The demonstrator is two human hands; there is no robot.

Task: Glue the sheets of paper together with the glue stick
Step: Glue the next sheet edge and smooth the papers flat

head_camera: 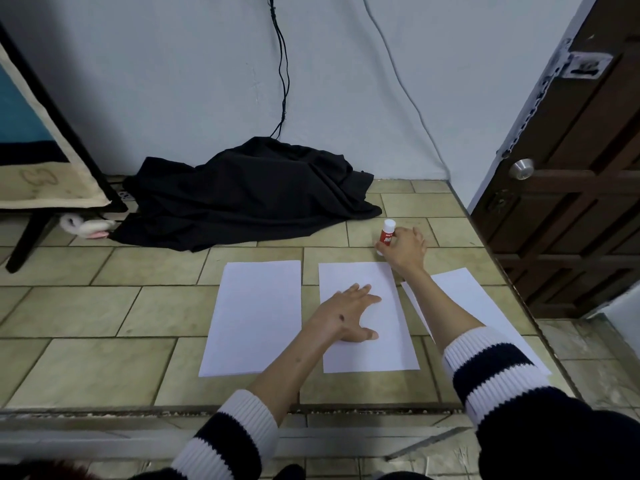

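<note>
White paper sheets [367,317], three; right hand [407,249] grips one glue stick [386,235]; left hand [346,315] lies flat.

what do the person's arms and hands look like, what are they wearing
Both arms wear a knitted sweater with wide dark navy and white stripes; the ribbed cuffs are pushed up the forearms, leaving the wrists bare. The left hand and right hand are bare, with no gloves, and no rings or watch can be seen.
</note>
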